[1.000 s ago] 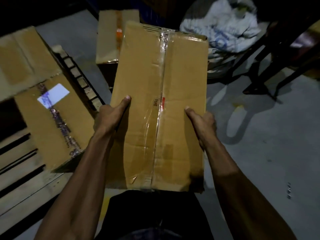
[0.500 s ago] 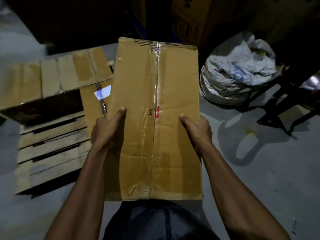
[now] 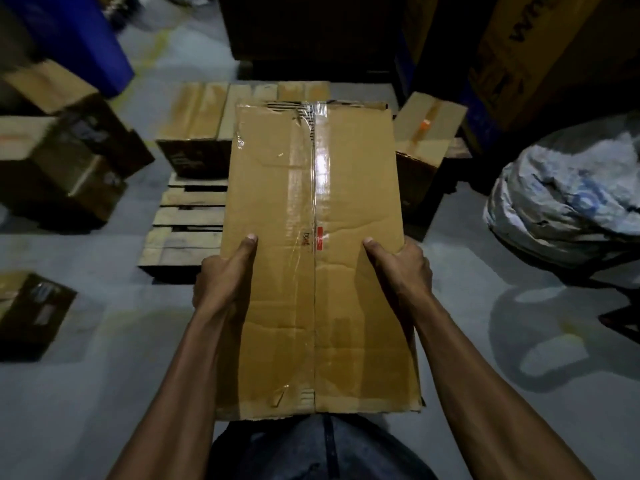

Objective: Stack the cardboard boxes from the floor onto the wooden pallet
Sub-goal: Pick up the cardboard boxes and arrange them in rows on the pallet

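Comparing the head view with the two earlier ones, we note the main change is in framing, not in grip. A second ago the wooden pallet (image 3: 187, 216) lay at the left edge of the frame, partly cut off; now it sits at upper centre, directly behind the carried box (image 3: 317, 258). We read this as the person having turned to face the pallet squarely.

Hands: left hand (image 3: 225, 271) grips the box's left side, thumb laid on the top face, fingers hidden under the edge. Right hand (image 3: 403, 263) does the same on the right side. Both holds look unchanged across the three pictures. The box is held off the floor, long axis pointing away from us, taped seam up, near end above the person's lap.

On the pallet: a row of boxes (image 3: 207, 129) along its far edge at upper centre, and a smaller box (image 3: 427, 133) at its right, part hidden. The near slats on the left show bare wood.

Off the pallet: two boxes on the floor (image 3: 69, 161) at left, another at lower left. A white sack (image 3: 568, 188) lies at right.

Judgement: carry phase is nearly done; the open near slats look the likely landing spot. Several floor boxes remain, so the task is well short of complete.
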A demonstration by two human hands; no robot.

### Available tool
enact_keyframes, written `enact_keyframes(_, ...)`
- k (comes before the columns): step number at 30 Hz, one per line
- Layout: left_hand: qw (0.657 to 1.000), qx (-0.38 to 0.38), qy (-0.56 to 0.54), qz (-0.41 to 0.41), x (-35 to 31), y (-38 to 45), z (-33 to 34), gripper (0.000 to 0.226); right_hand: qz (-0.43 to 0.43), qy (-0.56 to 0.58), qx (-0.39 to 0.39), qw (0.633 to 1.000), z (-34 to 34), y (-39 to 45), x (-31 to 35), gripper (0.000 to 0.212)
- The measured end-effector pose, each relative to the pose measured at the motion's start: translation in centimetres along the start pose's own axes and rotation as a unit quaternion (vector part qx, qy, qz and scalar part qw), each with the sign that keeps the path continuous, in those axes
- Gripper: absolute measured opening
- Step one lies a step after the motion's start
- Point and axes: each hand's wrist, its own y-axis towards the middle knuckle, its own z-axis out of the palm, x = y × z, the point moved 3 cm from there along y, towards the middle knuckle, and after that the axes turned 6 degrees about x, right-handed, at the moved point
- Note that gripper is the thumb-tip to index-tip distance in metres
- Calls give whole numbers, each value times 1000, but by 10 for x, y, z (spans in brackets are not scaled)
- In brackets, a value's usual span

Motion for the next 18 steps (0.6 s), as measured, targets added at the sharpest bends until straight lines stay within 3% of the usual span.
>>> enact_keyframes(3,999,-25,-26,-24,19,0,-29,76,-15,-14,33,999,27,-10,20,77)
enact_keyframes(7,996,-49,-52,-54,39,14,-71,97,-38,-39,63,997,69,-16,49,80)
enact_keyframes(11,995,-58,-64,-57,53,42,-112,89,-45,-56,73,995,118,-17,78,97)
enact_keyframes(15,994,-59,-67,-58,64,85,-158,93,-38,-62,62,995,175,-17,108,82)
enact_keyframes(18,995,-64,-52,-57,68,119,-196,92,-30,-54,58,996,217,-17,133,59)
